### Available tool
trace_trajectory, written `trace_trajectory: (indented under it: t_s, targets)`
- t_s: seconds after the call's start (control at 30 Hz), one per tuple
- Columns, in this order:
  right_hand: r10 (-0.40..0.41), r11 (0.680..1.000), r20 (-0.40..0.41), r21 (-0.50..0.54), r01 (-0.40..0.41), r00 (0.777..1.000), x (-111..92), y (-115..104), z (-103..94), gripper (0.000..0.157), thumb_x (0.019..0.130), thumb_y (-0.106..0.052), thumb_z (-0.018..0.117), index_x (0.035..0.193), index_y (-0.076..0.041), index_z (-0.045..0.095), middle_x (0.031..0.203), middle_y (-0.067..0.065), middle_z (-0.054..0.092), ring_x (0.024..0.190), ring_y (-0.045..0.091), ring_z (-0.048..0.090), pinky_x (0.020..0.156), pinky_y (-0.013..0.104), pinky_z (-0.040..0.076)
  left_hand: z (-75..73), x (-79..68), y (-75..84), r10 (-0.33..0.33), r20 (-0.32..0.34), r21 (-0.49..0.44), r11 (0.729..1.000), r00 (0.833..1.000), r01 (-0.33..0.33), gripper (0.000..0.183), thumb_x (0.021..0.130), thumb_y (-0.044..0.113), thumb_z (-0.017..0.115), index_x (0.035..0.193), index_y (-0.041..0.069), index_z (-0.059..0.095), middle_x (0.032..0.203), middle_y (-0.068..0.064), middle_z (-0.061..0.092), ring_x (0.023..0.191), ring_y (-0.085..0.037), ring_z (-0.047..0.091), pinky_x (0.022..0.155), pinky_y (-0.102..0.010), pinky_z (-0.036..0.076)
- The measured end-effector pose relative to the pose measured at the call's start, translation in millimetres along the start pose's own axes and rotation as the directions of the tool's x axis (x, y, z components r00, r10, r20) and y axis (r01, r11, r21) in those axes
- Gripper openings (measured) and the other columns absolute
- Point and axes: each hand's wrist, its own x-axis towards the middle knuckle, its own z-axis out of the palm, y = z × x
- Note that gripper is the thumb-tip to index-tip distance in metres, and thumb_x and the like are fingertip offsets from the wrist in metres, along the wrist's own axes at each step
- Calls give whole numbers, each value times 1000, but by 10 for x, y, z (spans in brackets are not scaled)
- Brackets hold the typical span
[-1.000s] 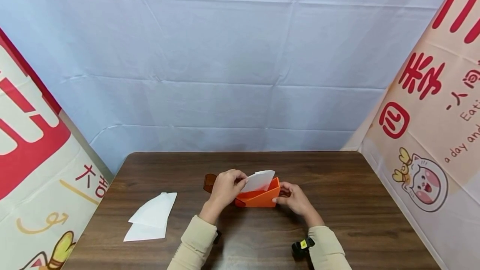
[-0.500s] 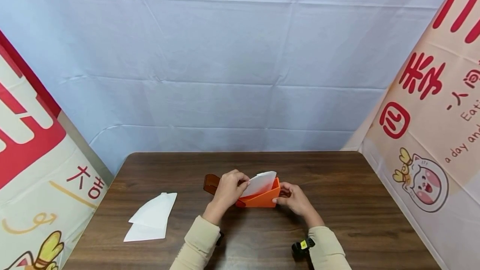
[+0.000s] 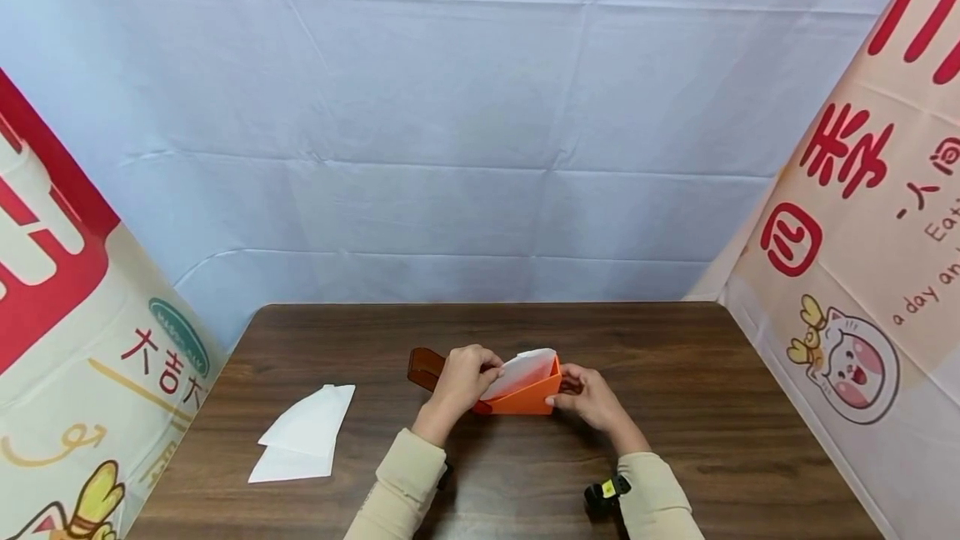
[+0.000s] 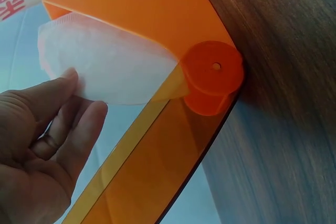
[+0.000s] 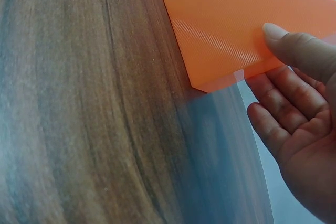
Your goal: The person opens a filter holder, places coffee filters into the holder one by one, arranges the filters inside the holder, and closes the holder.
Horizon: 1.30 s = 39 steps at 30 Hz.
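A white paper coffee filter (image 4: 105, 61) with a crimped edge stands partly inside an orange filter box (image 3: 525, 399). My left hand (image 3: 467, 377) pinches its upper left edge between thumb and fingers. The box's translucent brown lid (image 3: 425, 367) is swung out to the left on a round hinge (image 4: 214, 69), behind my left hand. My right hand (image 3: 588, 398) grips the right end of the box; its thumb (image 5: 275, 32) lies on the front wall, with the fingers around the end side. The lower part of the filter is hidden by the box wall.
Two or more white coffee filters (image 3: 303, 436) lie overlapping on the left of the dark wooden table (image 3: 667, 473). A pale cloth (image 3: 450, 123) hangs behind the table, and printed cloths (image 3: 847, 215) flank both sides.
My left hand has shifted slightly right and pushed the coffee filter lower and further right into the box. The right hand and the box have stayed almost still.
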Motion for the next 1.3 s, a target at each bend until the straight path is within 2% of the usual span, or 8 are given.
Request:
trace_trajectory:
  t_s: [0.37, 0.7, 1.07, 1.3]
  targets:
    - [-20, 1000, 12, -11, 20, 1000, 4, -12, -9, 32, 79, 7, 69, 108, 12, 57, 99, 21, 63, 96, 39, 58, 76, 24, 49, 37, 24, 3, -55, 24, 34, 998, 998, 54, 4, 81, 11, 74, 77, 9, 74, 77, 2, 65, 71, -12, 59, 65, -24, 50]
    - [-3, 999, 10, -39, 4, 1000, -13, -38, -3, 33, 79, 5, 69, 110, 9, 58, 101, 20, 63, 98, 39, 58, 77, 25, 49, 89, 52, 13, -126, 64, 39, 992, 990, 123, 5, 81, 8, 73, 77, 10, 73, 76, 1, 66, 69, -13, 59, 66, -26, 51]
    - [-3, 998, 4, -56, 3, 1000, -11, -56, -5, 31, 80, 4, 70, 109, 8, 59, 100, 19, 64, 96, 37, 59, 79, 35, 50, 145, 64, 16, -164, 96, 90, 984, 982, 156, 5, 80, 8, 73, 76, 9, 71, 71, 0, 63, 61, -12, 55, 60, -26, 50]
    - [3, 999, 10, -36, -3, 1000, -17, -46, -8, 31, 80, 4, 69, 109, 8, 59, 100, 19, 64, 97, 37, 59, 78, 32, 50, 159, 60, 12, -182, 106, 97, 980, 978, 172, 5, 80, 8, 73, 76, 10, 71, 71, 1, 63, 61, -11, 54, 61, -25, 50]
